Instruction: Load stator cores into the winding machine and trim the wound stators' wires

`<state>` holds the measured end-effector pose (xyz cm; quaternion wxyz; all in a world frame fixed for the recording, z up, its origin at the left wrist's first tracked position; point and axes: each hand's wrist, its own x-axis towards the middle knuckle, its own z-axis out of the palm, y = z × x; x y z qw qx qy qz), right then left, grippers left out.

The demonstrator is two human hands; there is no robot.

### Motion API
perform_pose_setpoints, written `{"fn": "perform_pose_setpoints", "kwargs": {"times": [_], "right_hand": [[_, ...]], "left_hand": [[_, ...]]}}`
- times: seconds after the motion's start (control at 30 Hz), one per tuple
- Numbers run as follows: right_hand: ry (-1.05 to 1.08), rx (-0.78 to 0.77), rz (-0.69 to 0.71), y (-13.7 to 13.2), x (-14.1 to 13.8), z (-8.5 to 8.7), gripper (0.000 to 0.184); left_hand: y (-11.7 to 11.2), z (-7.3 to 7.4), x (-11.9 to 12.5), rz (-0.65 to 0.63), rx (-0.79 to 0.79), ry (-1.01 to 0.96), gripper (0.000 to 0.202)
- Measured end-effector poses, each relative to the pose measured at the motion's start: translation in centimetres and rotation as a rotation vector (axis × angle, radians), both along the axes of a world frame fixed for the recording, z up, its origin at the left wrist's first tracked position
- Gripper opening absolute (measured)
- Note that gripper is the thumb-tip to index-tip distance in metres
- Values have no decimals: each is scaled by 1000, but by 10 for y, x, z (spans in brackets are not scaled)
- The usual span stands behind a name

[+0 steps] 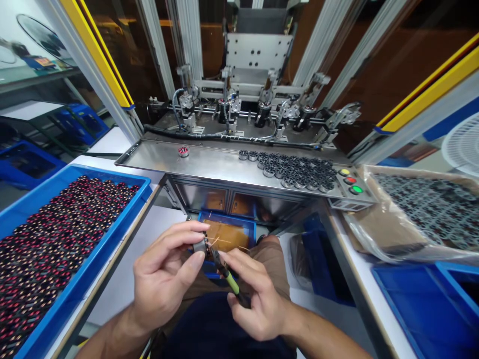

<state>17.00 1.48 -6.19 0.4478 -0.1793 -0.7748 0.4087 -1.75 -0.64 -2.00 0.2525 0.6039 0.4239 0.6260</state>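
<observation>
In the head view my left hand (168, 271) pinches a small round motor stator (200, 245) between thumb and fingers. Thin copper wire ends (214, 242) stick out from its right side. My right hand (256, 294) is wrapped round wire cutters (231, 281) with green and black handles. The cutters' dark jaws point up and left, close beside the stator and its wires; whether the blades touch a wire I cannot tell. Both hands are above my lap, over a blue bin (250, 229) with a brown-orange lining and loose wire pieces.
A blue tray (144, 185) of many red-and-copper wound stators is at left. On the metal ledge (213, 167) sit one wound stator (183, 151) and many dark cores (299, 169). Buttons (350, 180) and a plastic-lined box (385, 239) of grey parts are at right. Machine fixtures (264, 112) stand behind.
</observation>
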Motion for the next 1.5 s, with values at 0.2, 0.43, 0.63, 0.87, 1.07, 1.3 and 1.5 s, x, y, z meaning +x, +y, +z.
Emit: {"fn": "perform_pose_setpoints", "kwargs": {"times": [0.2, 0.43, 0.63, 0.87, 1.07, 1.3, 1.5], "right_hand": [[13, 13, 2, 0, 0, -1, 81], [-57, 5, -52, -1, 4, -3, 76], [-26, 0, -41, -1, 3, 1, 77], [-8, 24, -75, 1, -1, 3, 78], [-47, 51, -100, -1, 0, 0, 76], [-148, -78, -227, 3, 10, -1, 71], [-180, -140, -193, 0, 25, 11, 74]], "left_hand": [[-1, -1, -1, -4, 12, 35, 32], [-1, -2, -1, -14, 16, 51, 33], [-4, -1, -1, -27, 27, 58, 35], [-6, 0, 0, -68, -4, 75, 36], [-6, -3, -1, -74, -18, 76, 35], [0, -6, -6, -96, 33, 156, 32], [6, -10, -14, 23, 210, 320, 64]]}}
